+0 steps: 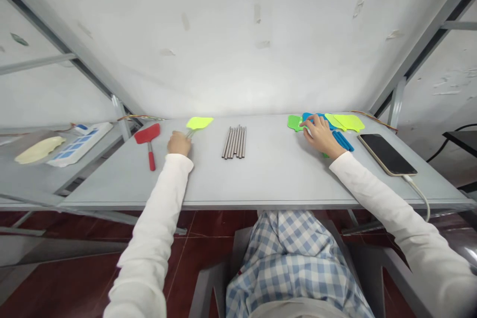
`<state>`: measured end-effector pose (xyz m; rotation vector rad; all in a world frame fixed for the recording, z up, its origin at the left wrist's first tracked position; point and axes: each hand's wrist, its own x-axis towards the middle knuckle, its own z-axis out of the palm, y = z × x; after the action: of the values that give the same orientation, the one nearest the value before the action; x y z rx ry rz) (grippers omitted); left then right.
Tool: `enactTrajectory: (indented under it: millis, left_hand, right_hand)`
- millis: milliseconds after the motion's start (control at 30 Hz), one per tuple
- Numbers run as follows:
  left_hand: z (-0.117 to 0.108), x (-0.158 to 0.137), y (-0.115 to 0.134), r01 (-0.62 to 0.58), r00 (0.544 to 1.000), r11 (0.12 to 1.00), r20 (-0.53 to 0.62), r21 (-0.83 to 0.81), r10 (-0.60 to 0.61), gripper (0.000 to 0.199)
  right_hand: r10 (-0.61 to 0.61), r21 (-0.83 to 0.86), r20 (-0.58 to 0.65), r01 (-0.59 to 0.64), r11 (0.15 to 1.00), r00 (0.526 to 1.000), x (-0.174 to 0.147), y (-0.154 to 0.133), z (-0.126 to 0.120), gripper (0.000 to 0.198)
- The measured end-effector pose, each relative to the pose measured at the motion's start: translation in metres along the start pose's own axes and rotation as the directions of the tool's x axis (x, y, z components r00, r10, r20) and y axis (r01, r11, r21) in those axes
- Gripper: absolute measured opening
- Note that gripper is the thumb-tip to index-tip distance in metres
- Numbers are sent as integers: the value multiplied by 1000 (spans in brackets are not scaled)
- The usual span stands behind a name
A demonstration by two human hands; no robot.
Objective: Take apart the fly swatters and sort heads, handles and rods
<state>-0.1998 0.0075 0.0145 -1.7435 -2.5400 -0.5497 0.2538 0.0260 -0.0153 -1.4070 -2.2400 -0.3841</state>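
Observation:
My left hand (179, 143) is closed around the handle end of a yellow-green paddle (199, 122), which has a flat head on a thin metal rod and looks like a small fly swatter. To its left lies a red paddle (148, 133) with a metal rod and red handle. Several metal tubes (234, 142) rest side by side between my hands. Over the loose heads on the right, my right hand (319, 132) reaches with fingers apart, fingertips by a green head (294, 122) and partly covering the blue heads (307, 116). Yellow-green heads (347, 122) and blue handles (343, 141) lie beside it.
A phone (388, 153) with a white cable lies at the right of the grey table (268, 179). On the neighbouring surface at left are a white and blue tray (80, 145) and a cream-coloured piece (40, 150). Metal frame posts stand at both sides; a wall is behind.

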Motion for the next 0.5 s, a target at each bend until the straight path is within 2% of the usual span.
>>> enactTrajectory:
  millis: [33, 67, 100, 133, 200, 300, 367, 433, 500]
  left_hand:
    - [-2, -3, 11, -5, 1000, 1000, 8, 2, 5, 31]
    - [-4, -9, 25, -66, 997, 998, 29, -1, 66, 31]
    - [-7, -16, 41, -194, 979, 981, 52, -21, 195, 32]
    - [-10, -25, 58, -316, 948, 947, 34, -52, 318, 32]
    - [-16, -47, 92, -460, 888, 884, -52, -84, 457, 35]
    - [-19, -79, 131, -665, 746, 742, -78, -85, 661, 30]
    - [-17, -93, 145, -709, 705, 703, -60, -54, 706, 28]
    - [-11, -100, 152, -724, 690, 690, -30, -14, 723, 30]
    - [-3, -104, 156, -744, 668, 668, 1, 13, 744, 33]
  right_hand:
    - [-19, 44, -5, 19, 999, 1000, 1, -2, 0, 39]
    - [-43, 97, -12, 44, 994, 999, 2, -5, -1, 40]
    - [-68, 154, -24, 71, 986, 997, 2, -8, -2, 41]
    - [-86, 213, -42, 93, 973, 995, 3, -12, -4, 44]
    - [-86, 330, -88, 110, 938, 992, 4, -19, -9, 54]
    - [29, 523, -131, 44, 851, 991, 4, -25, -21, 71]
    - [150, 677, -120, -30, 736, 981, 2, -25, -28, 72]
    - [279, 816, -57, -116, 566, 959, 0, -22, -32, 70]
    - [357, 904, 54, -197, 380, 933, -3, -19, -35, 62]
